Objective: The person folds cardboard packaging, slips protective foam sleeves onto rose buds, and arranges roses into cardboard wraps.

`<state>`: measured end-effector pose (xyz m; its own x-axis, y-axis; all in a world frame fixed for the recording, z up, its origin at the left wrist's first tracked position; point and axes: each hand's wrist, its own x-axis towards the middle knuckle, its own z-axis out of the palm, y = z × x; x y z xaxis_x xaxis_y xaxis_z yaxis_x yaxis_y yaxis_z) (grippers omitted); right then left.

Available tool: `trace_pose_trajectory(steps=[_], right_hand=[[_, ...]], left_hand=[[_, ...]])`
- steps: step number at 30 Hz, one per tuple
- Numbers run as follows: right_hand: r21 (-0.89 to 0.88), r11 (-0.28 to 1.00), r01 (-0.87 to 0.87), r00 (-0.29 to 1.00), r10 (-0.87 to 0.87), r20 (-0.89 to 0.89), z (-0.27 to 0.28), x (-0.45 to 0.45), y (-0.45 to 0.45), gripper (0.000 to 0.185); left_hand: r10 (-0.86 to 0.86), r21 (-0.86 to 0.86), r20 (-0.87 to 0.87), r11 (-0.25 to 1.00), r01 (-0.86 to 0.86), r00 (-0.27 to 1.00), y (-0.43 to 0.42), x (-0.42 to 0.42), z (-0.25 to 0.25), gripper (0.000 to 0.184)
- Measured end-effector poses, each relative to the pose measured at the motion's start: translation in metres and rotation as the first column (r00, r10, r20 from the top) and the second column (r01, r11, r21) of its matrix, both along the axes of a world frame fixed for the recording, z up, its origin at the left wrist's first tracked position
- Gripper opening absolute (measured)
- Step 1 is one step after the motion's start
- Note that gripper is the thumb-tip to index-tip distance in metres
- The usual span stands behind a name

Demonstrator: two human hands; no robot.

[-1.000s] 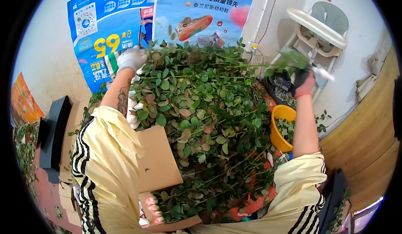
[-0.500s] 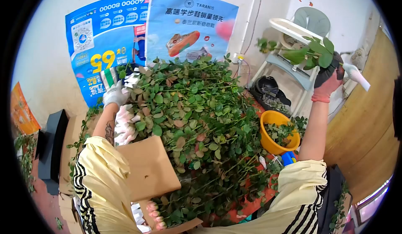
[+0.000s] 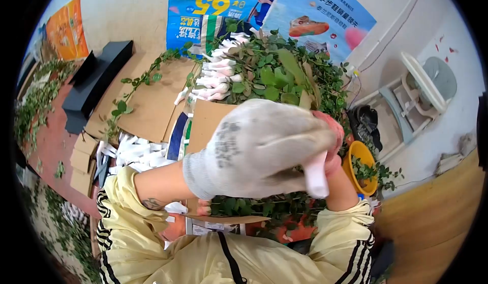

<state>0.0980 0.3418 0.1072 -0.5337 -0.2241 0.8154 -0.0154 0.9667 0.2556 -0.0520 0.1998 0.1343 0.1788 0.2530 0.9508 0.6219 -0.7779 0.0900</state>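
Observation:
My left hand (image 3: 272,149), in a grey-white glove, is large in the middle of the view with its fingers closed over a rose in a white sleeve (image 3: 317,177). The sleeve's end sticks out below the fingers. Pressed up behind it is my right hand (image 3: 333,136), in a pink-red glove, mostly hidden and apparently gripping the same rose. Blurred leaves (image 3: 295,73) rise above the hands, seemingly on its stem. Beyond them lies a pile of leafy rose stems (image 3: 264,60), with white-sleeved rose heads (image 3: 216,75) lined up along its left side.
A cardboard piece (image 3: 206,119) lies against the pile. White sleeves (image 3: 140,152) are heaped at left, near a black box-like object (image 3: 99,81). At right are a yellow bucket (image 3: 362,164) holding leaves, and a high chair (image 3: 417,96). Posters (image 3: 325,14) hang on the wall.
My right hand has come down from the upper right to the middle with the rose. My left hand has left the far left of the pile and met it. The view has turned left.

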Motion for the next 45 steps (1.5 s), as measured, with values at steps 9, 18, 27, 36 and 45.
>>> trace_pose_trajectory(steps=[9, 18, 27, 36, 45], right_hand=[[-0.45, 0.89, -0.07, 0.993, 0.105, 0.055, -0.042, -0.006, 0.03, 0.058], [-0.814, 0.57, 0.111, 0.971, 0.111, 0.211, -0.059, -0.004, 0.032, 0.055], [-0.523, 0.85, 0.058, 0.989, 0.022, 0.145, -0.078, 0.015, 0.04, 0.054], [0.207, 0.968, 0.145, 0.97, -0.18, 0.162, 0.043, -0.006, -0.047, 0.041], [0.335, 0.935, 0.115, 0.835, -0.273, 0.477, 0.013, 0.028, -0.076, 0.034]], left_hand=[[0.044, -0.103, 0.054, 0.994, -0.039, 0.998, 0.0, 0.005, 0.005, 0.031], [-0.01, -0.168, 0.063, 0.986, 0.02, 0.998, 0.007, 0.003, -0.001, 0.032], [-0.018, -0.221, 0.092, 0.975, 0.038, 0.996, -0.006, -0.011, -0.012, 0.036], [-0.193, 0.001, 0.425, 0.977, 0.212, 0.885, -0.033, -0.029, -0.028, 0.021], [0.236, -0.502, 0.072, 0.848, -0.169, 0.969, -0.091, -0.049, -0.068, 0.023]])
